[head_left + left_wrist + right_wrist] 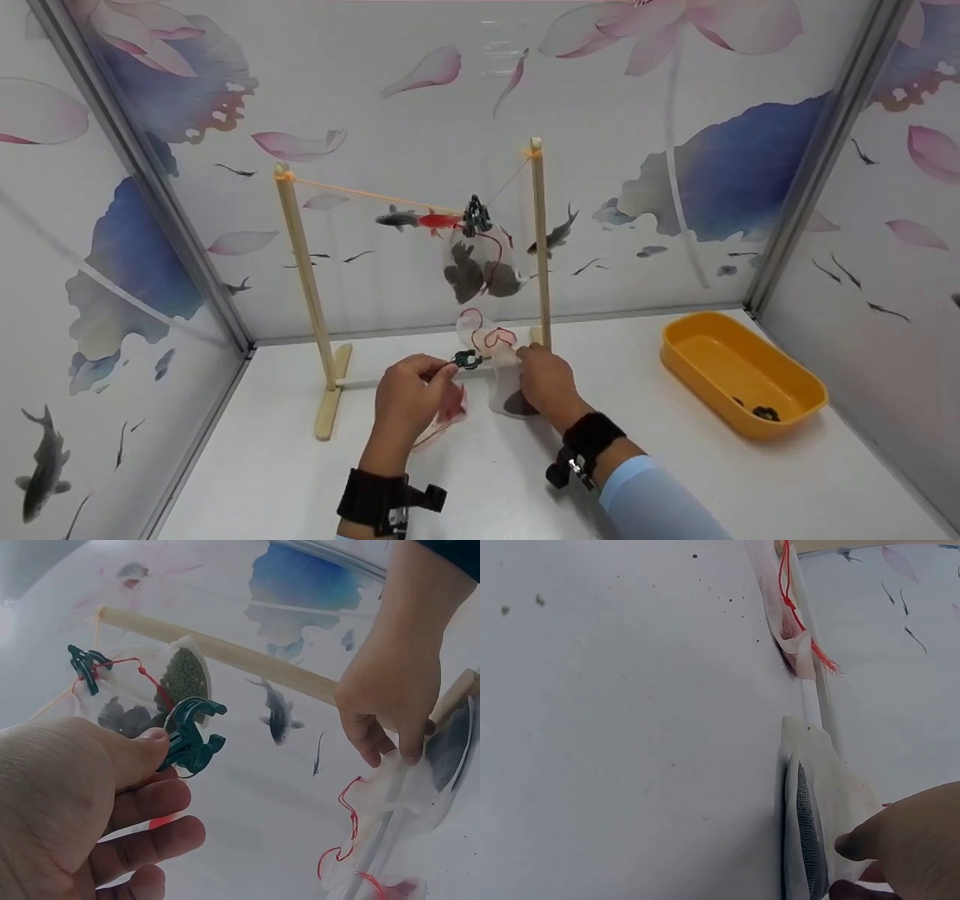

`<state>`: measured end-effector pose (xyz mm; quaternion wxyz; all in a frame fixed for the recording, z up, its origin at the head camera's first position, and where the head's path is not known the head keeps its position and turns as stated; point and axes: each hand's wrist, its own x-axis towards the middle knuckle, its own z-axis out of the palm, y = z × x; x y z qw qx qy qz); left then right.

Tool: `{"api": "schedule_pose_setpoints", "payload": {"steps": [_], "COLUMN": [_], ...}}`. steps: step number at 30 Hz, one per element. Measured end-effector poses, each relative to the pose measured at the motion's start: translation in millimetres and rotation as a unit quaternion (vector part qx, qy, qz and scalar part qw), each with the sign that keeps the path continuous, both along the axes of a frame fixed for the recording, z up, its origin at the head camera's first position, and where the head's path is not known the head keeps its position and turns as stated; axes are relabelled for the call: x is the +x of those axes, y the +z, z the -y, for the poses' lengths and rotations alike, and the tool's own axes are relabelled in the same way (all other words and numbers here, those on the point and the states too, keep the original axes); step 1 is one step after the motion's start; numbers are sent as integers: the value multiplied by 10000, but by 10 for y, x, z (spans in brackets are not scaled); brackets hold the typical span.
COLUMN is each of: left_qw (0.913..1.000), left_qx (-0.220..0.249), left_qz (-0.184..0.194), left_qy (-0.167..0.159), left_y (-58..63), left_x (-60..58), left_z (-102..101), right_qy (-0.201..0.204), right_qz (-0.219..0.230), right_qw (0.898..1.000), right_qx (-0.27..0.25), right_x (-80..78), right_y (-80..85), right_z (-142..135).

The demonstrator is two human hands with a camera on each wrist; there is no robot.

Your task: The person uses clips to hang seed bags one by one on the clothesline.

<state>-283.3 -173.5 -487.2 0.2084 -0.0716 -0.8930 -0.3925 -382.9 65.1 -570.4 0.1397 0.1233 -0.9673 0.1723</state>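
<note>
My left hand (411, 401) pinches a dark green plastic clip (196, 739) by one end between thumb and index finger; its hooked jaws face away and a metal ring shows on it. With fingertips and thumb, my right hand (553, 381) pinches the upper part of a white gauze sachet (504, 379), which has dark contents and a red drawstring. Near the left hand lies another sachet (452, 405) with reddish contents. Behind, sachets (484, 266) with dark and green contents hang from an orange string (367, 196), with dark clips (476, 216) at their tops.
Two wooden posts (304, 270) (541, 247) carry the string, joined low down by a pale crossbar (390, 381). At the right a yellow tray (679, 360) holds a few dark clips (765, 413). Flower-printed panels enclose the white table (285, 480).
</note>
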Motion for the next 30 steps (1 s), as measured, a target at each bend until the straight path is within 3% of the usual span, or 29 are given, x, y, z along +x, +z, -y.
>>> {"api": "schedule_pose_setpoints", "payload": {"steps": [2, 6, 12, 16, 19, 22, 24, 27, 30], "left_qw": [10000, 9999, 9998, 9991, 9972, 9926, 9861, 9732, 9631], "left_qx": [-29, -114, -176, -187, -85, -171, -367, -665, -952], "left_qz": [8, -46, -60, -364, -728, -1179, -1595, -2170, -2479], "left_qy": [10, 13, 73, 107, 165, 222, 276, 374, 429], "left_y": [-2, -2, 20, 67, 165, 366, 566, 950, 1357], "left_x": [-5, -9, 1, 38, 83, 83, 37, -75, -221], "left_z": [-7, -18, -11, 26, 26, -30, -74, -117, -155], "right_qy": [55, 95, 305, 810, 1022, 1027, 958, 811, 653], "right_qz": [-2, 563, 1367, 1081, 608, 118, -232, -720, -1142], "right_qw": [9995, 9934, 9785, 9771, 9761, 9748, 9742, 9741, 9730], "right_qx": [-308, -991, -1515, -1643, -1820, -1975, -2032, -1986, -1896], "right_x": [-10, 6, 95, 193, 249, 264, 253, 230, 210], "right_y": [-4, 87, 474, 800, 1069, 1373, 1584, 1900, 2184], "right_z": [-10, -34, -144, -278, -378, -474, -531, -603, -656]}}
